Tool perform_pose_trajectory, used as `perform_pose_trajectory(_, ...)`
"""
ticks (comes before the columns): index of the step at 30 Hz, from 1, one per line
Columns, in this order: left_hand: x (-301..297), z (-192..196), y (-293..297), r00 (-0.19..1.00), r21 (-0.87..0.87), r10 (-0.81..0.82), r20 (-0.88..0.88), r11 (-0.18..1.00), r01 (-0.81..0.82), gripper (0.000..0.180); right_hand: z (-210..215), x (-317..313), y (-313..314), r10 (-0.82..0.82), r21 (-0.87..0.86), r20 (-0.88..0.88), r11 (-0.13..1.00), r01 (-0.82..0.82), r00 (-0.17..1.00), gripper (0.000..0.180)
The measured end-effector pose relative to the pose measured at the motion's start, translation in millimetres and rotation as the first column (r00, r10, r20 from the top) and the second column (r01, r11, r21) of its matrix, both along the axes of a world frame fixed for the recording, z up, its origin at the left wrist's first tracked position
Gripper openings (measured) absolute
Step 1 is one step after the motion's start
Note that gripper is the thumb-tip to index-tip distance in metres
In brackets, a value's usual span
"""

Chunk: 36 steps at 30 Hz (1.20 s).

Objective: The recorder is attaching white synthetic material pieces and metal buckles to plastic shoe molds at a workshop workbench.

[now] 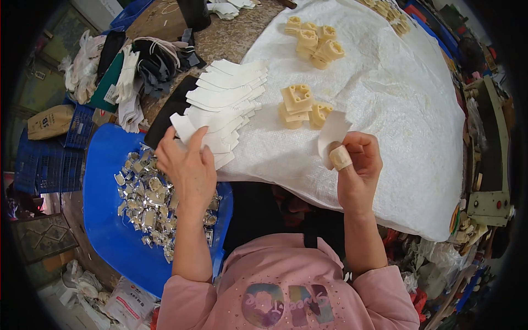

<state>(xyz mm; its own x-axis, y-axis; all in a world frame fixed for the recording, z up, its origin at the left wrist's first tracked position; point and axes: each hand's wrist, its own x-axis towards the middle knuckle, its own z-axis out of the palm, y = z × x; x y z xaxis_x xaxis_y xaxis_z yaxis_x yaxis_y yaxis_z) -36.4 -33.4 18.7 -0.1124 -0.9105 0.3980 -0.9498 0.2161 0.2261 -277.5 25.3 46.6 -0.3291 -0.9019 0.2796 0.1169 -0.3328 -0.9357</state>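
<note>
On the left, my left hand [187, 165] has its fingers spread over the near end of a fanned stack of white curved paper-like pieces [225, 91]. The fingertips touch the edges of the nearest piece [183, 126], which juts out to the left. My right hand [357, 170] pinches another white curved piece [333, 131] between thumb and fingers, raised above the white sheet. A beige cover wraps the thumb tip. Just beyond that piece stand a few cream moulded parts [296, 102] with holes in their tops.
White woven sheeting [407, 137] covers the table. More cream parts [316, 41] stand farther back. A blue tub [102, 181] at the left holds many shiny silver and cream pieces [151, 201]. Gloves [129, 71] and dark cloth lie at the far left, a dark cup [195, 14] at the back.
</note>
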Motion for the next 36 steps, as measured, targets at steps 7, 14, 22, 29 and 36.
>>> perform_pose_trajectory(7, -46, 22, 36, 0.639, 0.008, -0.452, -0.622, 0.813, 0.582, 0.038, 0, 0, 11, 0.229, 0.167, -0.450, 0.971, -0.171, 0.863, 0.016)
perform_pose_trajectory(14, -76, 3, 43, 0.203, 0.188, 0.053, -0.978, 0.653, 0.734, 0.038, 9, -47, 10, 0.137, 0.067, -0.724, 0.989, -0.128, 0.676, 0.026)
perform_pose_trajectory(22, -123, -7, 26, 0.303, -0.022, -0.473, -0.827, 0.566, 0.824, 0.035, -32, -70, -3, 0.020, -0.012, -0.889, 0.998, -0.067, 0.457, 0.042)
perform_pose_trajectory(29, -132, -14, 30, 0.462, -0.062, -0.715, -0.524, 0.573, 0.817, 0.027, -37, -79, -9, 0.064, 0.192, -0.585, 0.980, 0.061, 0.809, 0.032)
perform_pose_trajectory(36, -113, 0, 38, 0.417, 0.263, -0.091, -0.904, 0.649, 0.713, 0.034, -25, -71, 7, -0.160, 0.077, -0.103, 0.983, 0.168, 0.982, 0.031)
